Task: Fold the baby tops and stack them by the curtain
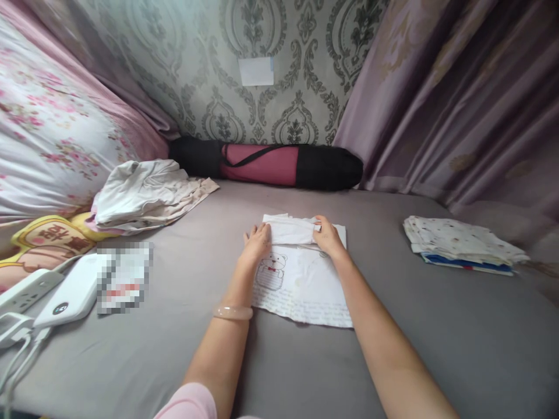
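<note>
A white garment (305, 285) printed with a bear and rows of script lies on the grey sheet in front of me. Its far part is folded over into a narrow band (290, 230). My left hand (257, 240) rests at the band's left end, fingers stretched out and the thumb side touching the cloth. At the band's right end, my right hand (328, 235) has its fingers closed on the folded layer. Part of the cloth under both hands is hidden.
To the right sits a stack of folded clothes (463, 241). A crumpled pale clothes pile (144, 192), a white power bank (72, 291) and a power strip (30, 291) with cables are at left. A red-and-black long bag (262, 164) lies along the wall.
</note>
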